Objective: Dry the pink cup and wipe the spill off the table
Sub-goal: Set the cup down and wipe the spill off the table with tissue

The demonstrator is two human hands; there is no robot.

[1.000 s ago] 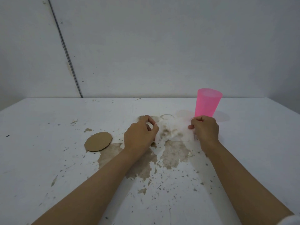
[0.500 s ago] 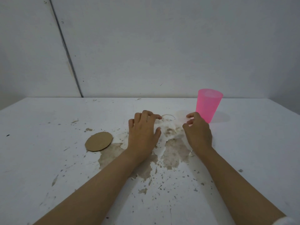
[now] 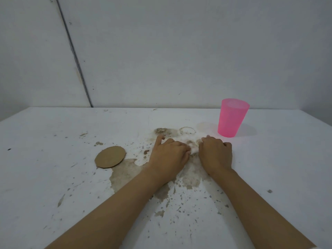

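The pink cup (image 3: 231, 118) stands upright on the white table (image 3: 53, 177), back right, apart from both hands. A stained white tissue (image 3: 190, 141) lies bunched over the brown spill (image 3: 125, 174) in the middle. My left hand (image 3: 168, 155) and my right hand (image 3: 215, 153) sit side by side on the tissue, fingers curled into it and gathering it between them. The left index finger points out toward the far stain. Most of the tissue is hidden under the hands.
A round cardboard disc (image 3: 110, 157) lies flat to the left of my left hand. Brown flecks and patches are scattered over the table toward me. A grey wall (image 3: 161, 51) rises right behind the table's far edge.
Half a second ago both hands lay spread on the tissue, further out. Now they have drawn back toward me and closer together, fingers curled, bunching the tissue. The cup has not moved.
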